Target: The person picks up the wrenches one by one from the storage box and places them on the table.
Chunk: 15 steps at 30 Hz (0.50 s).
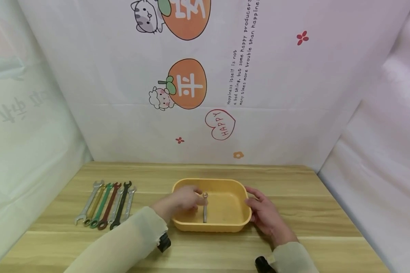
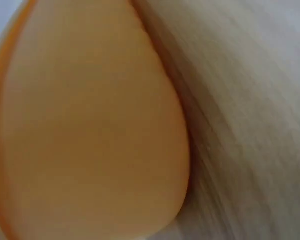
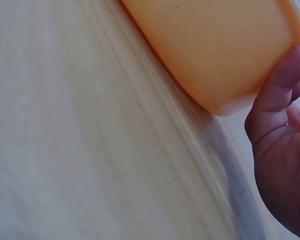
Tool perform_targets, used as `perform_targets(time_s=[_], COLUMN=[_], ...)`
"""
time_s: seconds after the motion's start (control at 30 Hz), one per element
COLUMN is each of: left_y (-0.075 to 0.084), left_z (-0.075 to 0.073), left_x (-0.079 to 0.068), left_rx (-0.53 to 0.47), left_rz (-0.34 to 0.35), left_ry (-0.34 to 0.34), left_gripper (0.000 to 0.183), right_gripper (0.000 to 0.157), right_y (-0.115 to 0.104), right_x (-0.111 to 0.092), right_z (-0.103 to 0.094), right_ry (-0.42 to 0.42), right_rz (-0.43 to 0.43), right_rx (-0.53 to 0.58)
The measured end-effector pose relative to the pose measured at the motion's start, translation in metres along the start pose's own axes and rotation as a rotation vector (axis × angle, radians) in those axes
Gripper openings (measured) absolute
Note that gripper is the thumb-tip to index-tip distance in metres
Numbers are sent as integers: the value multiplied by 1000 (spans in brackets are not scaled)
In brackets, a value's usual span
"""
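Observation:
A yellow-orange plastic basin (image 1: 225,228) stands at the middle of the wooden table. A small silver wrench (image 1: 205,214) is inside it, its lower end at the front wall. My left hand (image 1: 186,198) reaches over the left rim with curled fingers, and its fingertips pinch the wrench near the upper end. The basin's right end is gripped at the rim by my right hand (image 1: 265,216), thumb and fingers on the wall. From the right wrist, that hand (image 3: 285,135) shows at the basin's outer side (image 3: 225,55). Only the basin's outer wall (image 2: 90,125) and table show from the left wrist.
At the table's left, several wrenches lie side by side, among them a green wrench (image 1: 102,204), a red wrench (image 1: 110,206) and a black wrench (image 1: 121,204). A white printed cloth (image 1: 266,125) hangs behind the table (image 1: 314,212), with white cloth at both sides.

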<state>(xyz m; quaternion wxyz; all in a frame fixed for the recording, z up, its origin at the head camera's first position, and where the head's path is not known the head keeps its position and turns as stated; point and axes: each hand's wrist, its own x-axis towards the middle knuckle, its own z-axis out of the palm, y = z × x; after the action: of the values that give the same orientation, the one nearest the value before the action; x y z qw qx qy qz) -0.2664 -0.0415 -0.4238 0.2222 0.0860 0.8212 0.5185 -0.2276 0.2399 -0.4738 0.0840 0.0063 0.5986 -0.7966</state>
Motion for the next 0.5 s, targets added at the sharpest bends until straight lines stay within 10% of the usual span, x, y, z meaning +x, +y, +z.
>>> perform_targets(time_s=[0.1,0.5], left_y=[-2,-9], left_z=[6,21], left_x=[4,20], left_rx=[193,451], left_rz=[-6,104], left_ry=[51,165], left_gripper=[62,55], right_gripper=[53,53], right_y=[0,-1], right_x=[0,0], right_z=[0,-1], right_ry=[2,-3], right_rz=[-2,-7], right_rx=[4,-8])
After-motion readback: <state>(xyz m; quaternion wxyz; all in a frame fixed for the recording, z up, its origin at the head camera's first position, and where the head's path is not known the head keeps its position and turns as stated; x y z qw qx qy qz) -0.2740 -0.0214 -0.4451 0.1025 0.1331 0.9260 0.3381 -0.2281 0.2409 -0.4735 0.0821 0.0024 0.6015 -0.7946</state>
